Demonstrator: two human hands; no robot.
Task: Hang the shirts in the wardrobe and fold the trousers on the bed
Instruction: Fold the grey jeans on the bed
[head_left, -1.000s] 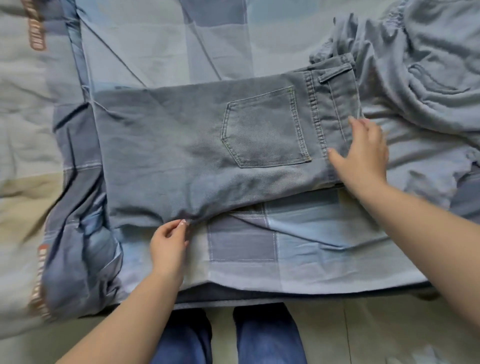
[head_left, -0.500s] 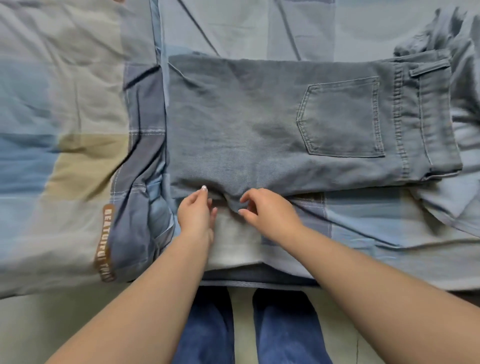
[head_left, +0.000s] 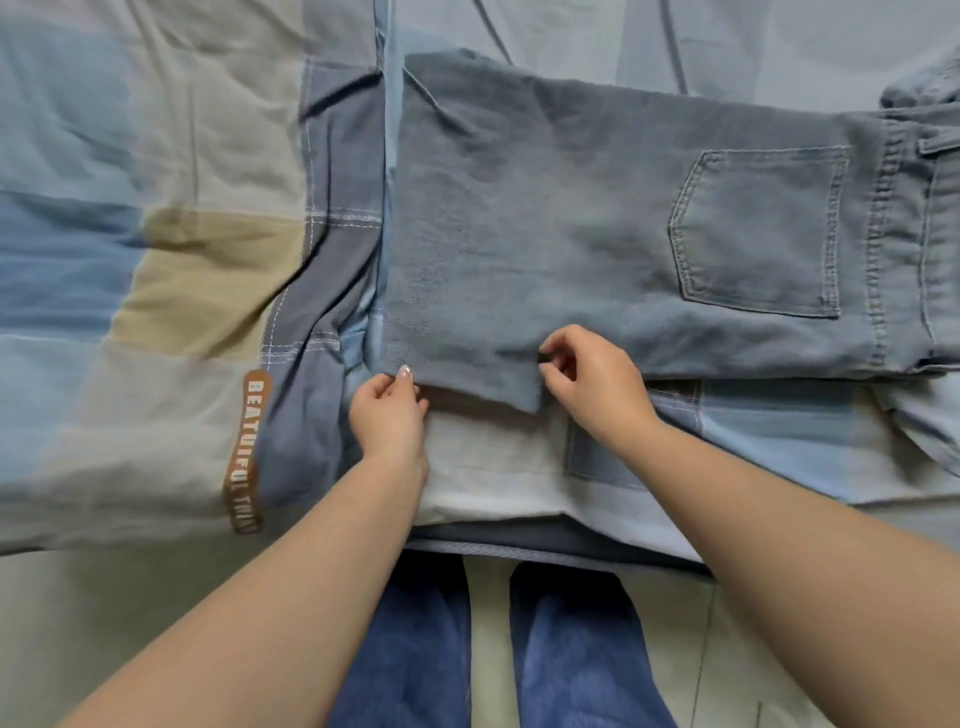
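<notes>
The jeans (head_left: 597, 223) lie folded flat on the bed (head_left: 130, 234), waistband toward 3 o'clock. The left hand (head_left: 388, 413) pinches the near hem corner at 7 o'clock; the right hand (head_left: 592, 384) pinches the hem's other corner. To fold well, lift both corners level, carry them toward 3 o'clock, and line up the edges before smoothing.

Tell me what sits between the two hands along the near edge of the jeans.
In the head view, only a short flap of the jeans near hem spans from the left hand to the right hand.
</notes>
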